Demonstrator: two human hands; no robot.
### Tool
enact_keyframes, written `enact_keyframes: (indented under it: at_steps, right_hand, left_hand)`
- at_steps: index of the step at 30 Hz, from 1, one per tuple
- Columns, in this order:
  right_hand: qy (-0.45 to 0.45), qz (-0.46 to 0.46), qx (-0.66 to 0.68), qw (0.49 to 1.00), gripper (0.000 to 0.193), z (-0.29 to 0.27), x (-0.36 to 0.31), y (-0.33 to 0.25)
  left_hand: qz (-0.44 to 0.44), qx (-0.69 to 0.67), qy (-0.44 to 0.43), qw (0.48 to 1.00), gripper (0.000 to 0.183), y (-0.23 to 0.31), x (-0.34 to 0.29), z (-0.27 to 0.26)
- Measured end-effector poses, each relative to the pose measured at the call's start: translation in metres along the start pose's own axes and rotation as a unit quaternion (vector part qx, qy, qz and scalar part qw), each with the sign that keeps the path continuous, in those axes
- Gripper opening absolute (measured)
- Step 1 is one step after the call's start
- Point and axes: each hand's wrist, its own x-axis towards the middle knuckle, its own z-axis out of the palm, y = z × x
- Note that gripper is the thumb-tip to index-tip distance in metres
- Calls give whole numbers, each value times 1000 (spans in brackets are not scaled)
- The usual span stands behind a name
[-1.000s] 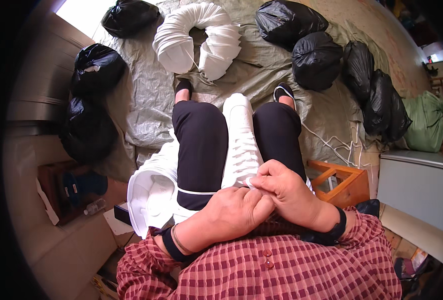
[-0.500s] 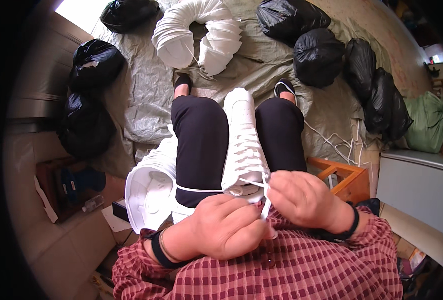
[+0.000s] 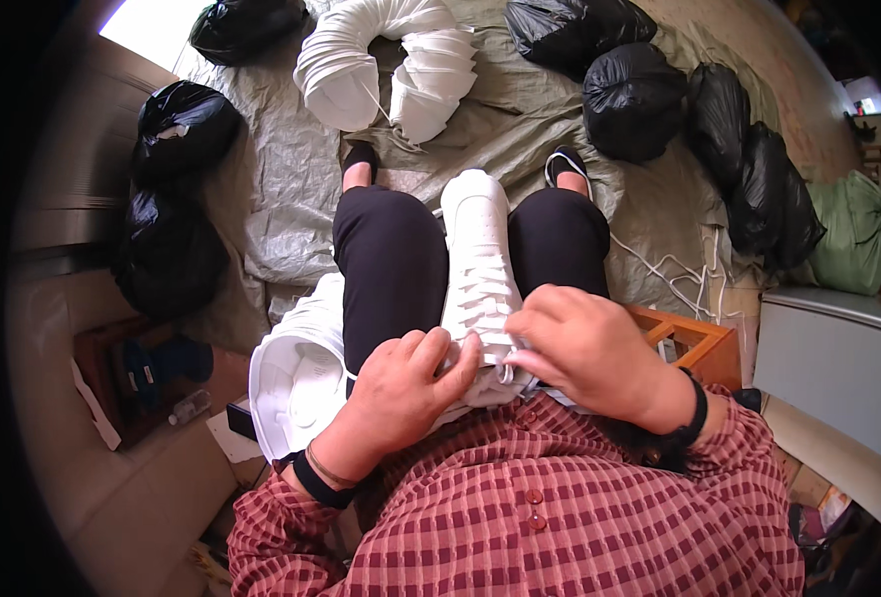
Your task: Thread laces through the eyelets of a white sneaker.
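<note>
A white shoe upper (image 3: 477, 214) lies lengthwise between my knees, toe pointing away from me. White shoelace (image 3: 484, 298) crosses its front in several rows. My left hand (image 3: 400, 388) is closed at the left edge of the upper, near the top of the lacing, thumb and forefinger close to the lace. Opposite it, my right hand (image 3: 599, 353) pinches the lace at the right edge, fingers curled. The lace end in my right fingers is mostly hidden. Beside my left thigh rests a stack of nested white uppers (image 3: 296, 383), its open end facing me.
A ring of nested white uppers (image 3: 336, 75) lies on the grey sheet (image 3: 291, 219) beyond my feet. Black bags (image 3: 634, 99) line both sides. Loose white laces (image 3: 694, 284) hang by a wooden stool (image 3: 704, 348) at right. A green bag (image 3: 848, 234) stands near a grey cabinet (image 3: 838, 358).
Both hands have moved away from me, up onto the lacing. The lace that was stretched toward my body is now down at the upper's top. My left hand has turned, fingers pointing forward.
</note>
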Motion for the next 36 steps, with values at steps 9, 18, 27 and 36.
enact_keyframes:
  at_steps: [9,18,27,36]
  right_hand:
    - [-40,74,12,996,20,20,4,-1]
    - [-143,403,512,745,19,27,-8,36]
    - [12,257,201,945,33,33,-20,3]
    - [65,68,46,994,67,38,-26,22]
  left_hand:
    - [62,69,34,995,40,-5,-7,5]
    - [79,44,46,995,33,-4,-4,3]
    - [41,-18,90,995,38,-7,-3,11]
    - [-34,57,30,997,60,3,4,9]
